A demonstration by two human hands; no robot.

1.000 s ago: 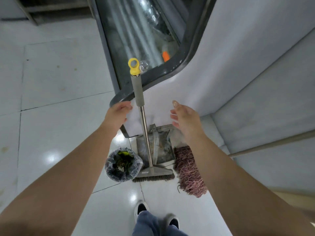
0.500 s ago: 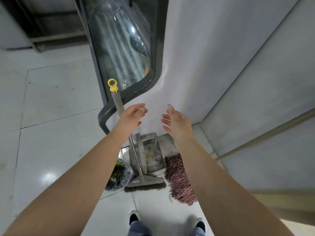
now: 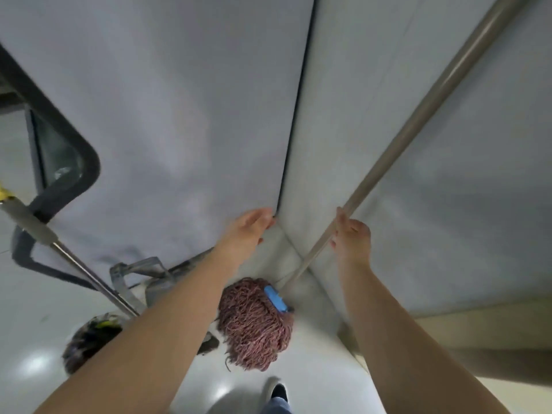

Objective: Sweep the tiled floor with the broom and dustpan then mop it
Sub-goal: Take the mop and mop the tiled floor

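Right hand [image 3: 350, 234]: wrapped round the mop handle [image 3: 418, 118] low on the shaft — likely the grip for pulling it off the wall.
Left hand [image 3: 250, 227]: fingers relaxed and loose, holding nothing, reaching toward the corner seam just beside the handle; probably on its way to a second grip.
Mop handle: slants up to the right across the grey wall [image 3: 179, 100], propped in the corner, as for storage.
Mop head [image 3: 254, 324]: reddish strings hanging from a blue clamp [image 3: 276, 298], resting on the tiled floor [image 3: 313, 369] at the foot of the corner.
Broom [image 3: 74, 258]: leaning to the left, well apart from both hands, yellow cap at the frame edge; bristles hidden behind the left forearm.
Dustpan [image 3: 140, 274]: grey, propped against the wall beside the broom, untouched.
Bin [image 3: 86, 342]: dark-lined, with rubbish inside, near the broom's foot — blurred.
Stage: reads as the mopping step just opening; whether sweeping is done cannot be told.
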